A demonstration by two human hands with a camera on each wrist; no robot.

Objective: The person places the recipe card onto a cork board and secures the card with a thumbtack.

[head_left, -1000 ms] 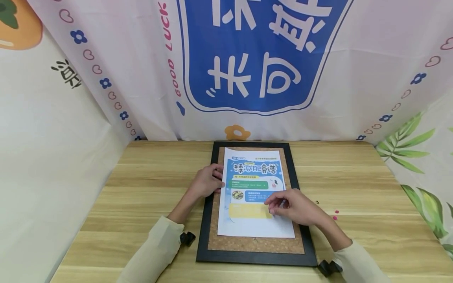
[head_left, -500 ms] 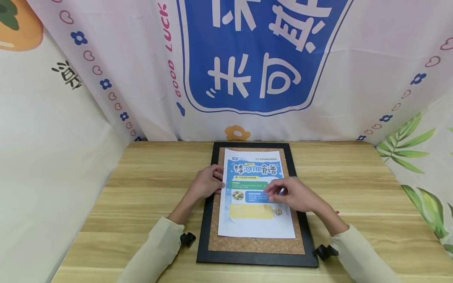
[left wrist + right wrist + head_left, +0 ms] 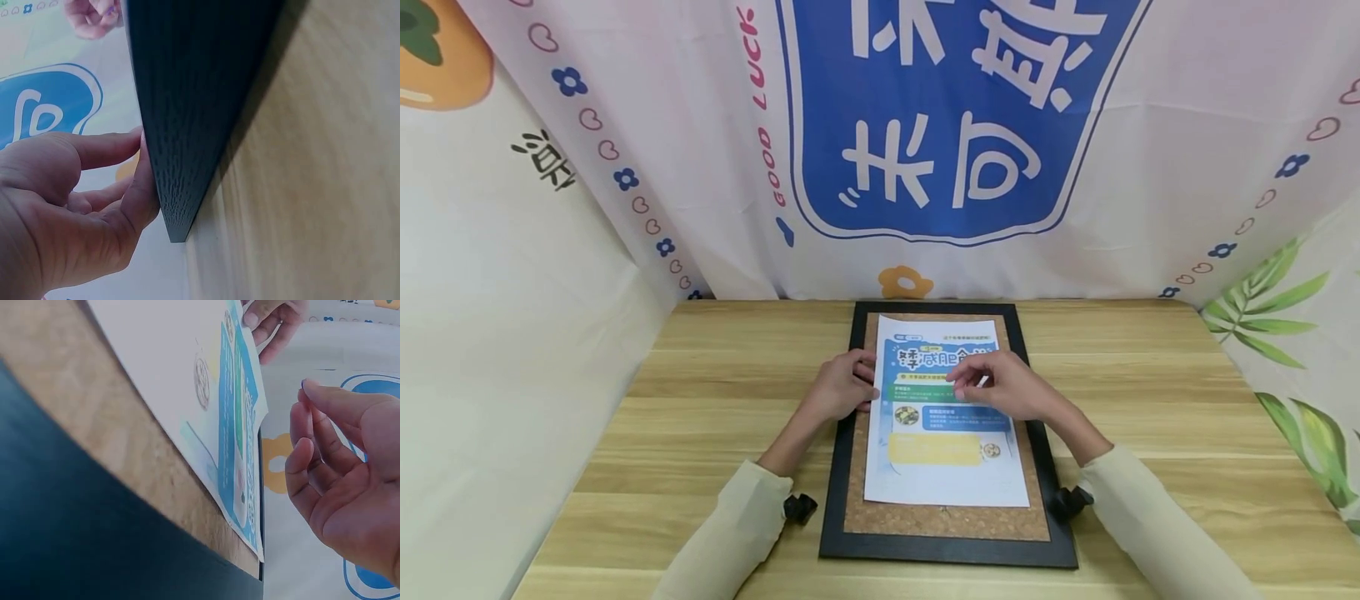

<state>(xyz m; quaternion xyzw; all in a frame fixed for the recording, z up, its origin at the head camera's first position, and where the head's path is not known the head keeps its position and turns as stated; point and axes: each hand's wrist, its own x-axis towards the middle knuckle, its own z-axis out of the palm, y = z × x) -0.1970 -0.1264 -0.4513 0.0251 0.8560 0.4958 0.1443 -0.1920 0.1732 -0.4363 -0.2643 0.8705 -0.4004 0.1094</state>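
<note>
A printed sheet of paper [image 3: 946,483], with a blue banner and large characters, lies over a black-framed cork board [image 3: 943,521]. My left hand [image 3: 841,385] stays at the sheet's left edge, with its thumb over the edge. The other fingertips end at that edge, so how far they reach under the paper is hidden. My right hand [image 3: 1003,385] hovers above the upper right part of the sheet, thumb and index finger pinched. At those fingertips the right wrist view shows a small blue-purple thing [image 3: 304,383], too small to identify.
The board rests on a wood-grain table [image 3: 730,375], near its back edge. A printed curtain [image 3: 715,150] hangs right behind the table. Black wrist cameras [image 3: 800,507] are strapped at both cuffs.
My right hand has moved up the sheet, from near the yellow block toward the title, and now covers part of the title. My left hand has kept its place.
</note>
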